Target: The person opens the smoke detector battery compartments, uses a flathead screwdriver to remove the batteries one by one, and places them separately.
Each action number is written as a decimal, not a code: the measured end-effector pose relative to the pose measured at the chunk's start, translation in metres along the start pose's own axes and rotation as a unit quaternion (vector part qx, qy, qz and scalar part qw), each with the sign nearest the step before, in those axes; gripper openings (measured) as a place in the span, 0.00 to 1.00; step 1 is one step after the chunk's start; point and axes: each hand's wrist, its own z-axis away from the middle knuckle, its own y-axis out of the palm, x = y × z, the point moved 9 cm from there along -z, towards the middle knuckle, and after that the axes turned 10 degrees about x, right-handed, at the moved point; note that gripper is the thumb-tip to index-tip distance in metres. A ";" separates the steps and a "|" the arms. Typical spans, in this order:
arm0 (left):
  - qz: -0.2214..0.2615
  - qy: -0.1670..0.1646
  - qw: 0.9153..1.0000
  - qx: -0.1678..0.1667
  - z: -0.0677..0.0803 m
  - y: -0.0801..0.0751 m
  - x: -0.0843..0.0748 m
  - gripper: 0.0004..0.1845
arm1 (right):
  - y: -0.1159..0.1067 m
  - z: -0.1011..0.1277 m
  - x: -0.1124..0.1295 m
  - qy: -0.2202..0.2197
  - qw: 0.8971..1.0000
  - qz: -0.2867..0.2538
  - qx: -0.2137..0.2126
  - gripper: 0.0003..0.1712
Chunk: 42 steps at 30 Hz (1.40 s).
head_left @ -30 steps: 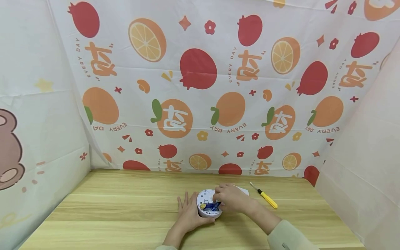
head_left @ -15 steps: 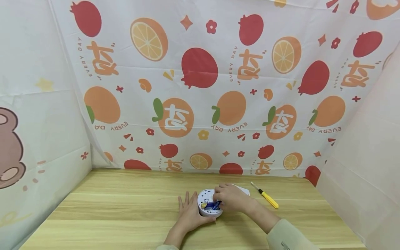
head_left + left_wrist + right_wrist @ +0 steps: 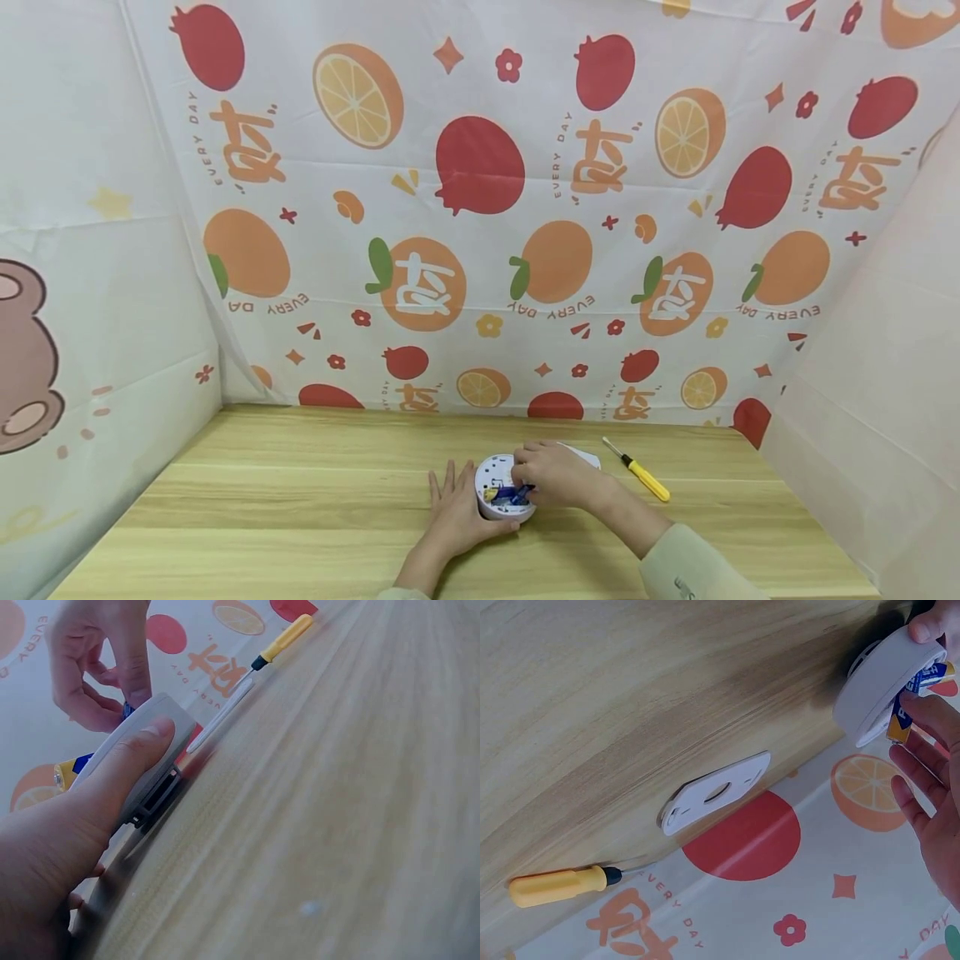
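Very little has changed over the last second. The round white device [image 3: 501,498] sits at the lower centre of the head view on the bench [image 3: 300,500], just where it sat before. The left hand [image 3: 453,517] still braces it from the lower-left side, fingers fairly straight and thumb pressed flat on the casing, as the left wrist view shows. The right hand [image 3: 555,475] stays over the open top, its fingertips [image 3: 135,690] curled and pinching at the blue battery [image 3: 512,495]; its grip is a light pinch, not a full wrap. The battery seems to sit a touch lower in its bay than a second ago, so I judge the seating or pulling of it is under way, not finished.

The white cover plate [image 3: 714,791] lies flat on the bench behind the device, and the yellow screwdriver [image 3: 639,472] lies to the right, both unmoved.
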 end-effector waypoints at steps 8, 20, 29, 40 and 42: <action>0.003 -0.007 1.000 0.003 0.000 0.001 0.001 0.61 | -0.008 0.004 -0.004 0.001 1.000 -0.024 0.000 0.09; -0.002 -0.017 1.000 0.001 0.001 0.002 0.001 0.62 | -0.023 0.029 -0.030 0.027 0.995 -0.075 -0.067 0.07; 0.002 -0.018 1.000 -0.004 0.000 0.001 0.000 0.62 | -0.012 0.050 -0.058 0.075 0.989 -0.094 -0.090 0.06; -0.005 -0.014 1.000 -0.008 0.002 0.000 -0.001 0.62 | 0.016 0.080 -0.099 0.143 0.975 -0.150 -0.079 0.06; -0.003 -0.014 1.000 -0.006 0.002 0.000 -0.001 0.62 | 0.024 0.086 -0.106 0.154 0.973 -0.152 -0.077 0.06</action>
